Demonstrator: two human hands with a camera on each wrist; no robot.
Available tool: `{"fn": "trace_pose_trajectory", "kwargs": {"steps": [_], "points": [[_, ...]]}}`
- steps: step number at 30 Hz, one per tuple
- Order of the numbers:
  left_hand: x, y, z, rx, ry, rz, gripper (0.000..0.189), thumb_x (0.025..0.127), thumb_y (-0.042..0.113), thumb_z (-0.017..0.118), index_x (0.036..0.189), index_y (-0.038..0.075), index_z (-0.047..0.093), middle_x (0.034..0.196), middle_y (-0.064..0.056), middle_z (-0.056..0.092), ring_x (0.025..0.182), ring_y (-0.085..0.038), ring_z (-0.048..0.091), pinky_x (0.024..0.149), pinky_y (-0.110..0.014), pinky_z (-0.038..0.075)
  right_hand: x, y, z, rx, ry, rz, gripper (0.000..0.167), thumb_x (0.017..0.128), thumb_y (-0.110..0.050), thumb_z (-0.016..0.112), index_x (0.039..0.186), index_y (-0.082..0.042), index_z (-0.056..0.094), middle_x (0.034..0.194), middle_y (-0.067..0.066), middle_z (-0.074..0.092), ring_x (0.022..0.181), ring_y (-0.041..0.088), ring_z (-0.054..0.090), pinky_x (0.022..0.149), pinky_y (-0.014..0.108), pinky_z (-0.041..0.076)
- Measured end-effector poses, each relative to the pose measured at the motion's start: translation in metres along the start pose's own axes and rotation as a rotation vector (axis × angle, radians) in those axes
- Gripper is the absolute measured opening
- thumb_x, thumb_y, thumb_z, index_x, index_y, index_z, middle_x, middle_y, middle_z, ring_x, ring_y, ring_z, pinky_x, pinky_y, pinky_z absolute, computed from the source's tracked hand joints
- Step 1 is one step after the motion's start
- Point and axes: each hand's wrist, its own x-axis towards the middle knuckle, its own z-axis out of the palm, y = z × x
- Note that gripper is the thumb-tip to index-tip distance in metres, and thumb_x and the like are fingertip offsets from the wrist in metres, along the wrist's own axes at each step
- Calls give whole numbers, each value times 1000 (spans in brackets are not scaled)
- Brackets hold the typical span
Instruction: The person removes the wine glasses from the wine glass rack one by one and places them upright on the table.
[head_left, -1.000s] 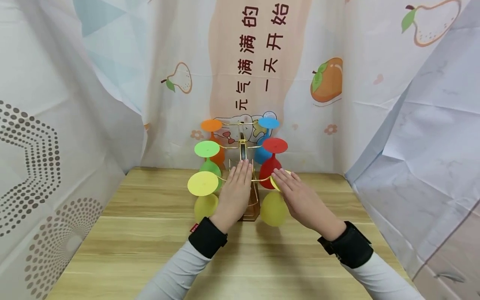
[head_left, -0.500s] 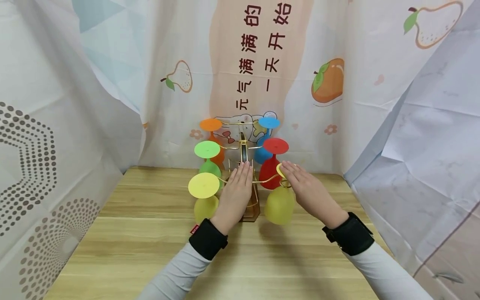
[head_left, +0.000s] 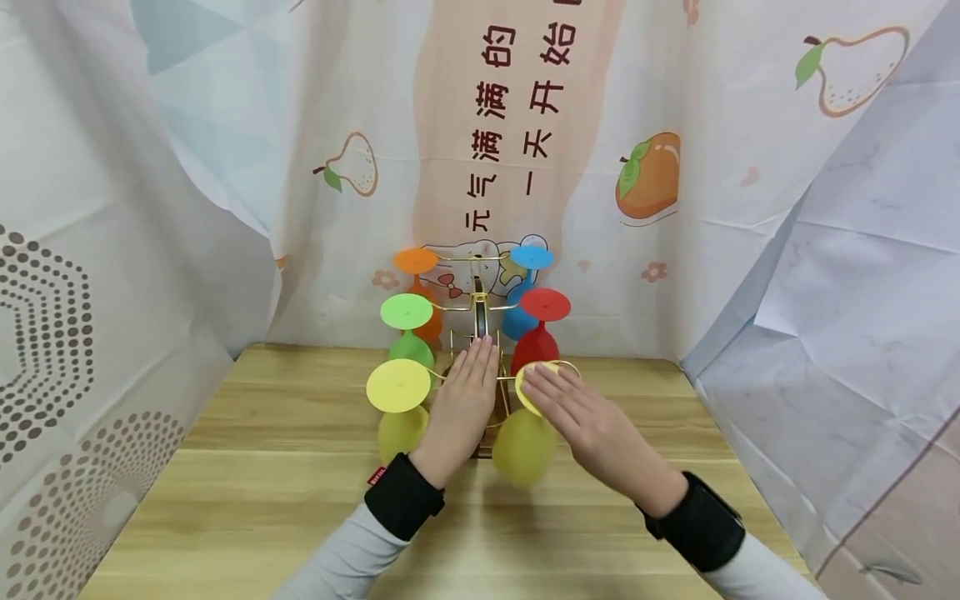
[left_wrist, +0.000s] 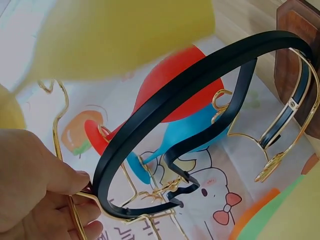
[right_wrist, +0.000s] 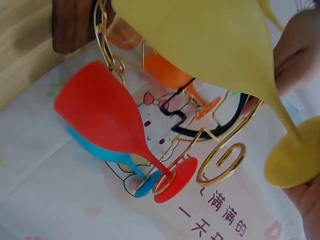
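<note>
A gold wire rack [head_left: 480, 310] with a black band [left_wrist: 190, 85] stands on a wooden table [head_left: 262, 500]. Upside-down goblets hang from it. My left hand [head_left: 471, 385] lies flat on the rack's middle, fingers straight, touching the wire [left_wrist: 75, 220]. My right hand [head_left: 551, 387] pinches the round foot [right_wrist: 292, 160] of a yellow goblet [head_left: 522, 447]. That goblet hangs bowl down, blurred, clear of the empty curled hook [right_wrist: 220, 165]. A red goblet [head_left: 534, 350] hangs just behind it.
Another yellow goblet [head_left: 398, 385], a green one [head_left: 406, 311], an orange one [head_left: 415, 261] and a blue one [head_left: 531, 258] hang on the rack. Its brown wooden base [left_wrist: 295, 50] sits at the table's back. Printed curtains [head_left: 150, 208] close in three sides.
My right hand has carried the yellow goblet left and towards me, off the hook's end. The left hand has stayed on the rack.
</note>
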Motion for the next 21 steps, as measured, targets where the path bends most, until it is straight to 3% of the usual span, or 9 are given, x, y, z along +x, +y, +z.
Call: {"fn": "trace_pose_trajectory", "kwargs": {"steps": [4, 9, 11, 12, 14, 17, 21], "points": [[-1, 3, 1, -34, -11, 0, 56, 92, 7, 60, 144, -1, 40, 152, -15, 40, 143, -26, 38, 117, -37, 35, -30, -12, -9, 23, 49, 22, 43, 105, -3, 23, 129, 3, 57, 129, 15, 63, 122, 25, 60, 120, 28, 30], [2, 6, 0, -78, -35, -17, 65, 89, 14, 65, 145, -2, 37, 154, -16, 38, 144, -28, 36, 119, -39, 32, -83, -7, -6, 71, 113, 191, 42, 104, -3, 24, 125, 5, 60, 125, 17, 65, 132, 16, 52, 119, 24, 30], [2, 7, 1, -84, -35, -30, 66, 89, 15, 64, 146, -2, 36, 154, -16, 36, 145, -29, 35, 120, -40, 31, -103, -5, 0, 104, 150, 345, 40, 104, -5, 28, 127, 3, 59, 123, 19, 65, 134, 6, 48, 116, 16, 31], [2, 7, 2, -85, -22, -38, 65, 90, 16, 62, 146, -2, 35, 155, -16, 35, 145, -29, 34, 120, -41, 30, -111, -6, 3, 113, 171, 440, 36, 103, -3, 33, 127, 3, 59, 120, 20, 66, 123, -2, 54, 108, 10, 38], [0, 8, 4, -95, 39, -48, 65, 91, 17, 61, 146, -3, 34, 155, -16, 35, 146, -29, 33, 120, -43, 31, -124, -11, 11, 137, 208, 669, 33, 98, 2, 43, 126, 2, 61, 116, 22, 67, 112, -16, 51, 95, 1, 38], [-10, 13, 11, -160, 211, -35, 64, 91, 21, 59, 145, -4, 36, 153, -18, 38, 144, -31, 36, 117, -46, 34, -135, -26, 26, 206, 222, 1014, 34, 91, 8, 52, 123, 3, 62, 113, 26, 67, 98, -28, 43, 79, -6, 31], [-39, 28, 23, -396, 484, 0, 54, 98, 29, 48, 136, -8, 46, 141, -22, 51, 133, -34, 49, 113, -43, 40, -135, -47, 45, 430, 181, 1373, 32, 98, -2, 47, 127, 6, 57, 125, 27, 61, 105, -20, 46, 84, -7, 33]]}}
